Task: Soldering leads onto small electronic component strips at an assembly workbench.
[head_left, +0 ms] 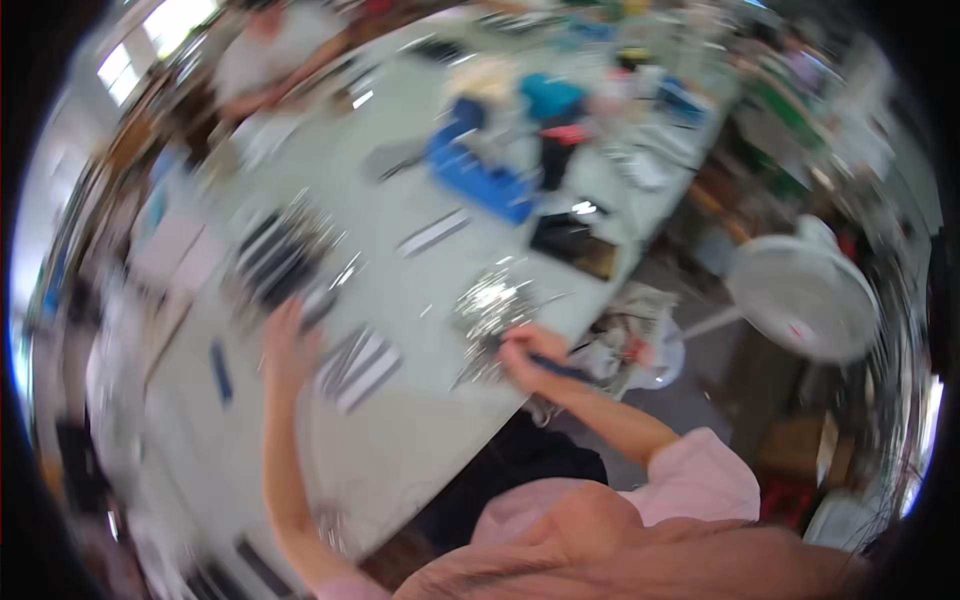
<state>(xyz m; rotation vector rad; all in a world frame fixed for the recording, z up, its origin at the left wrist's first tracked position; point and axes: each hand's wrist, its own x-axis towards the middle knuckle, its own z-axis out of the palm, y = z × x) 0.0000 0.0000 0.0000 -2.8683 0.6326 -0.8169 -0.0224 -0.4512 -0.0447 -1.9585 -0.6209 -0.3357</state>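
My right hand point(530, 358) is closed round a slim dark blue tool point(558, 369), whose kind I cannot make out. It is at the near edge of a heap of small shiny metal pieces point(495, 300). My left hand point(290, 342) reaches out to the left, its fingers smeared by motion. Just beyond it lies a stack of dark strips point(272, 262) with shiny metal pieces along its right side. Whether the left fingers grip anything there is hidden by blur. Between the hands, flat white and grey strips point(360, 368) rest on the table point(440, 390).
A blue open bin point(482, 180) stands farther back, with a black box point(570, 243) to its right. A white strip point(434, 232) lies mid-table, a short dark blue bar point(221, 371) at left. A round white lamp point(800, 295) juts in at right. Another person point(275, 65) sits across the table.
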